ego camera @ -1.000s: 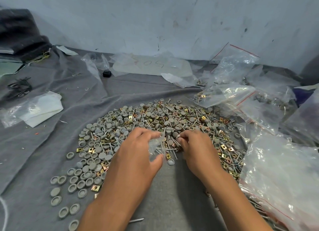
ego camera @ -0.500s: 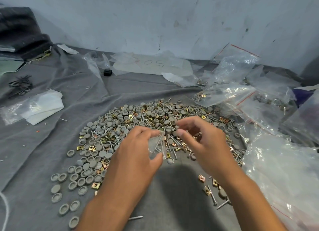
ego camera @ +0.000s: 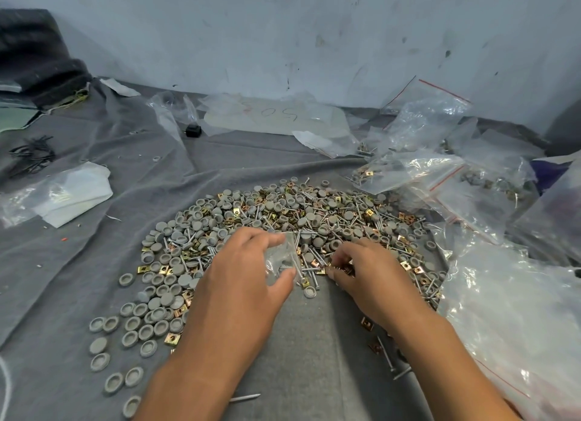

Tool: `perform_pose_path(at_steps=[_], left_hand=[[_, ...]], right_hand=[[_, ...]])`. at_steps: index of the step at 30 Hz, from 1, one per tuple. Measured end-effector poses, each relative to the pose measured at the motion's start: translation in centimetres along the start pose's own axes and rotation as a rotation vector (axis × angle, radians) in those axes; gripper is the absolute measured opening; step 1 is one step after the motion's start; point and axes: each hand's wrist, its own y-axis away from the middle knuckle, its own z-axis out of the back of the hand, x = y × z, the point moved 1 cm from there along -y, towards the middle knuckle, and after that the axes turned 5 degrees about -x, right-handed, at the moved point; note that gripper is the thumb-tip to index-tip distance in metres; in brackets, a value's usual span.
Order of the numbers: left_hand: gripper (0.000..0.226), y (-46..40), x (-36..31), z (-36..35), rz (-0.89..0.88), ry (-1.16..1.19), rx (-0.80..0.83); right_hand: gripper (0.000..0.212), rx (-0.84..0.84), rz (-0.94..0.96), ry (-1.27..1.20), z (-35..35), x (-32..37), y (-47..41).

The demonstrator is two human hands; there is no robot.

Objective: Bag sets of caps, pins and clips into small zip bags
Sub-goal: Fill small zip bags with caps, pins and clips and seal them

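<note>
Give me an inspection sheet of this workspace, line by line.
Surface: grey cloth, wrinkled, covering the work area.
Job's things: mixed pile of grey caps, pins and brass clips; small zip bag in the left hand.
Clutter: bagged sets at right; large plastic bag; folded white sheet in plastic; small black object.
Grips: left hand pinches the bag; right hand picks at clips in the pile.
Cables: dark tangle at far left, too small to identify.
Surroundings: scuffed pale wall; dark fabric bundle.
</note>
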Motion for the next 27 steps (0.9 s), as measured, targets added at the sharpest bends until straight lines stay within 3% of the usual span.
perform_pose_path(at_steps=[21, 27], left_hand=[[0.04, 0.2, -0.3, 0.3, 0.03, 0.019, 0.009], [0.049, 0.3, -0.2, 0.4, 0.017, 0.034, 0.026]], right_hand=[[0.01, -0.124, -0.036, 0.041, -0.8, 0.4, -0.4], [0.013, -0.165, -0.081, -0.291, 0.0, -0.2, -0.3]])
